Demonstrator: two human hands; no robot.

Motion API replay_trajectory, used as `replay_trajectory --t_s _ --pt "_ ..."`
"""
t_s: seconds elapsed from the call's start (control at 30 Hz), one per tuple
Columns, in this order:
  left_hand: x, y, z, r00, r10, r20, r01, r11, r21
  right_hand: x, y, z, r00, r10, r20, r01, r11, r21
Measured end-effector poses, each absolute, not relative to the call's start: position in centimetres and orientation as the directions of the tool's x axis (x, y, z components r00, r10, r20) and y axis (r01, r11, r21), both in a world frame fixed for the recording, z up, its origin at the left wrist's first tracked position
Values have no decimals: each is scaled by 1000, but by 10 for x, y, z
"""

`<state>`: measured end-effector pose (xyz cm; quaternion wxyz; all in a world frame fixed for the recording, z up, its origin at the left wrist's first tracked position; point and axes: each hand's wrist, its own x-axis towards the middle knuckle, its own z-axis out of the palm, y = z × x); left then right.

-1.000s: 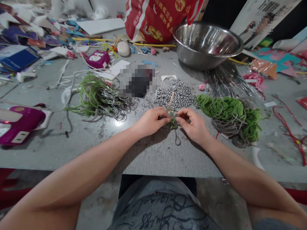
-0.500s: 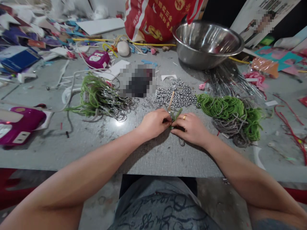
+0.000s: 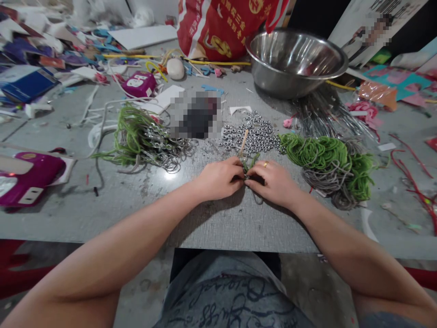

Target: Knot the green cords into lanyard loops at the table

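My left hand (image 3: pixel 220 178) and my right hand (image 3: pixel 273 181) meet fingertip to fingertip on the grey table (image 3: pixel 211 218), both pinched on a small bunch of green and grey cord (image 3: pixel 251 163). A grey loop of that cord pokes out below my right hand. A ring shows on a right finger. Just beyond my hands lies a heap of small silver beads (image 3: pixel 254 134) with a thin wooden stick (image 3: pixel 243 142) standing in it. To the right lies a pile of loose green and grey cords (image 3: pixel 327 161). At the left, a pile of green cords with metal rings (image 3: pixel 143 139).
A steel bowl (image 3: pixel 295 61) stands at the back right over a bundle of wires (image 3: pixel 324 116). A red printed bag (image 3: pixel 225 25) sits at the back centre. Magenta cases (image 3: pixel 29 177) and paper scraps litter the left; red strings (image 3: pixel 411 182) lie at the right.
My right hand has turned palm down and closed over the cord bunch, its ring now showing. Both hands have drawn slightly together; the hanging grey loop is mostly covered.
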<state>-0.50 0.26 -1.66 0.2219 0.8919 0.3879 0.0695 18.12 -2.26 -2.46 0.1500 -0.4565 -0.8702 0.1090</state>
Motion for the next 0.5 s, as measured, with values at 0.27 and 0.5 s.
replay_trajectory --t_s 0.27,0.5 --pt "-7 9 -21 682 731 -34 637 -570 519 182 -25 -20 -598 741 304 690 670 -275" --pt "-7 7 -23 658 753 -14 650 -558 517 179 -29 -18 -679 687 258 684 720 -116"
